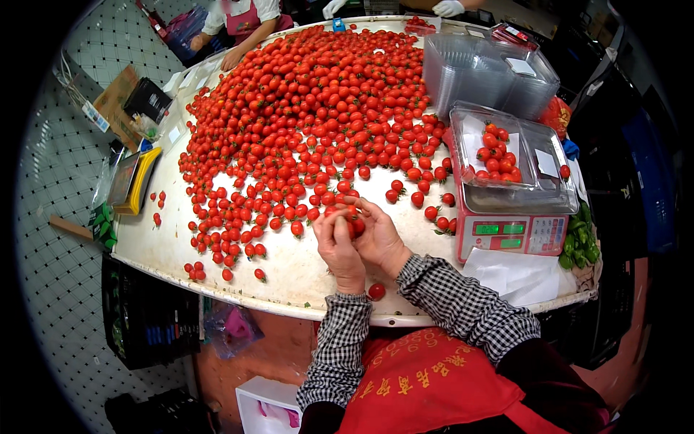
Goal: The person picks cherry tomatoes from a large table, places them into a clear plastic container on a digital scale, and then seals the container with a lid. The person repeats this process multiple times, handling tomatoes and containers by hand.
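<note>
My left hand [340,252] and my right hand [379,236] are close together above the front of the white table [293,285]. Cherry tomatoes [355,225] lie in the cupped right hand, and the left fingers close on a tomato over it. Beyond the hands spreads a large heap of cherry tomatoes [320,92], with loose ones towards the front. One single tomato [377,292] rests on the table by my right wrist. At the right, a clear plastic tray [469,135] with several tomatoes stands on the metal pan of a red digital scale [466,238].
Stacked clear plastic trays [461,65] stand behind the scale. White paper sheets [509,271] lie before it, green peppers [580,238] to its right. A yellow-framed device [143,182] is at the left edge. A co-worker's hand [233,57] touches the heap's far left; other people's gloved hands [448,7] are beyond.
</note>
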